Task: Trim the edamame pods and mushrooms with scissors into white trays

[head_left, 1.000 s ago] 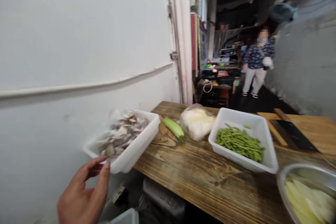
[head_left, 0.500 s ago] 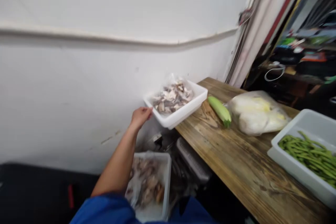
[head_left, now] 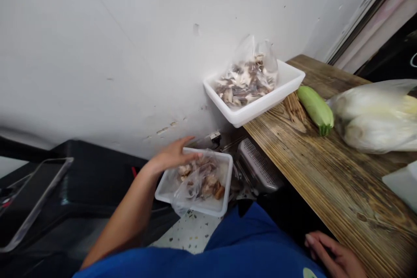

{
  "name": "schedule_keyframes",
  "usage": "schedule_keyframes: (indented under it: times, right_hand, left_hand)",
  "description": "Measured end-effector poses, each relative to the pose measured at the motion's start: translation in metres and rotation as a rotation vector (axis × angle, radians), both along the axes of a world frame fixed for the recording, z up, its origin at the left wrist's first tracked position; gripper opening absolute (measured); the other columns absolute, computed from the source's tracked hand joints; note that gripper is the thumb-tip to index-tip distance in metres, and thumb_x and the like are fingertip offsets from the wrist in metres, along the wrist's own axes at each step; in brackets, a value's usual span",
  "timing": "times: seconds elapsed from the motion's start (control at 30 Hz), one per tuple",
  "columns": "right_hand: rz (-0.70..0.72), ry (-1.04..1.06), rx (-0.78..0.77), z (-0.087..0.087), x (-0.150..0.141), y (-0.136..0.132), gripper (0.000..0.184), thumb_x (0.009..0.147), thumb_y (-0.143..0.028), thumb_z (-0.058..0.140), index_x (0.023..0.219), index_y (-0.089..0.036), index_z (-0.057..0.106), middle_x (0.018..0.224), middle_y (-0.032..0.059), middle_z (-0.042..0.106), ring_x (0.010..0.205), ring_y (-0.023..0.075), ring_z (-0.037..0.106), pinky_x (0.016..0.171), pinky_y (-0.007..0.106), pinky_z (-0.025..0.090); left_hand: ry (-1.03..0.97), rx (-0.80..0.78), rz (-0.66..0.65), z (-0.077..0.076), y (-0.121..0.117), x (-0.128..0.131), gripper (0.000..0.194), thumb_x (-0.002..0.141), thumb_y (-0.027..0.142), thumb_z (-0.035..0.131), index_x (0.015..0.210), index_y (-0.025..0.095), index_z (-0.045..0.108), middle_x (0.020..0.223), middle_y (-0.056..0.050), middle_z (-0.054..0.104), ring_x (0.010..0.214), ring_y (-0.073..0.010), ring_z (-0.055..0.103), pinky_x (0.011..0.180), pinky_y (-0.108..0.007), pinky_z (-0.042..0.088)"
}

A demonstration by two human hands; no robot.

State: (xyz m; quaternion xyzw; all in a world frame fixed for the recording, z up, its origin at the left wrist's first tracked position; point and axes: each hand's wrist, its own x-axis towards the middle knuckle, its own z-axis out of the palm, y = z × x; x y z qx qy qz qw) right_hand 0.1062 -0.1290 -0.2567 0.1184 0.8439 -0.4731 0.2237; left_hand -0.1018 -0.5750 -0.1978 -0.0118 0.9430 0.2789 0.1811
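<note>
My left hand (head_left: 176,155) is over the back left part of a lower white plastic tray (head_left: 228,184), its fingers apart. I cannot tell whether it touches the tray. In that tray lies a clear plastic bag (head_left: 192,184) among brown, mushroom-like pieces (head_left: 210,186). Higher up, another white tray (head_left: 269,106) sits at the table's corner, jutting past its edge. It carries a clear bag of sliced brown-and-white pieces (head_left: 243,80), perhaps mushrooms. My right hand (head_left: 337,256) is low beside the table edge, fingers loosely bent and apart, with nothing visible in it.
On the wooden table (head_left: 325,182) lie a green zucchini (head_left: 316,106) and a bag of pale cabbage-like vegetables (head_left: 378,117). A perforated grey container (head_left: 259,163) stands below the table edge. A phone-like slab (head_left: 35,200) rests on a black surface at left; the white wall (head_left: 114,52) is behind.
My left hand has left the upper tray's rim and dropped to the lower tray, its fingers opening. My right hand has come into view. The view has tilted down and left.
</note>
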Motion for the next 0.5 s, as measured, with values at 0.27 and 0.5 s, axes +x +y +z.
schedule_keyframes:
  times: [0.27,0.5]
  right_hand:
    - [0.026,-0.007,-0.035,-0.005,-0.004,-0.002,0.061,0.085,-0.075,0.046,0.061,-0.021,0.063,0.062,0.0043,0.06,0.062,0.0191,0.057,0.061,0.027,0.047]
    - [0.234,-0.05,-0.151,-0.012,-0.038,-0.031,0.051,0.089,-0.063,0.047,0.07,-0.019,0.064,0.067,0.0041,0.063,0.068,0.0197,0.059,0.064,0.028,0.044]
  left_hand:
    - [-0.201,-0.311,0.13,-0.094,-0.033,0.092,0.108,0.059,0.037,0.08,0.155,0.024,0.034,0.164,-0.021,0.025,0.151,-0.043,0.018,0.112,-0.064,0.031]
    - [0.009,0.194,0.549,-0.129,-0.115,0.085,0.068,0.08,0.038,0.051,0.146,0.02,0.049,0.147,-0.006,0.057,0.136,-0.0265,0.051,0.106,-0.034,0.047]
